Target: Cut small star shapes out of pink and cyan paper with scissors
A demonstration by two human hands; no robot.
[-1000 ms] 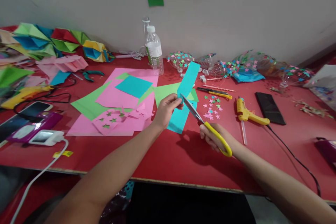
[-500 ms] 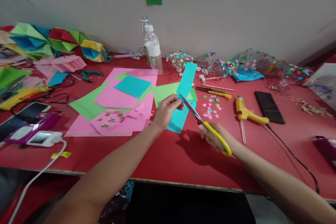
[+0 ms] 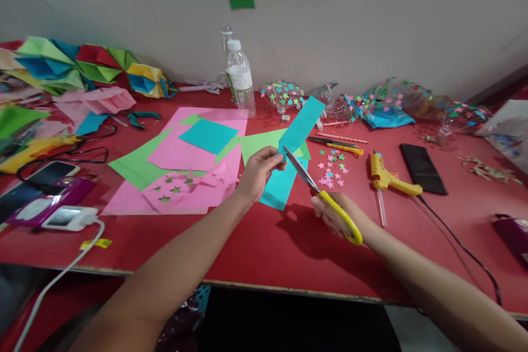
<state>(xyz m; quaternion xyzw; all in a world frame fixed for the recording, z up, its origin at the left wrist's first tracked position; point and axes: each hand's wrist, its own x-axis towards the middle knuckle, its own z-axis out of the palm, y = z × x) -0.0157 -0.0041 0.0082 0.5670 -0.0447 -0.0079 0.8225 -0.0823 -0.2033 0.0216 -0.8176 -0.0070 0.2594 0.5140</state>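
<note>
My left hand pinches the lower end of a blue paper strip, which slants up and to the right. In my right hand is a pair of scissors with yellow handles. The scissor tips meet the strip right beside my left fingertips. Beneath the strip, another blue paper piece lies on the table, next to a light green sheet. Small cut paper stars in pink, green and blue lie just right of the scissors.
A yellow glue gun, its cord, and a black phone lie to the right. A yellow cutter knife sits behind the stars. Pink sheets spread left, near plastic bottles. Star-covered clear pieces line the wall.
The held blue strip has turned clockwise, its far end swinging right and tilting more. Both hands and the scissors stay in nearly the same place.
</note>
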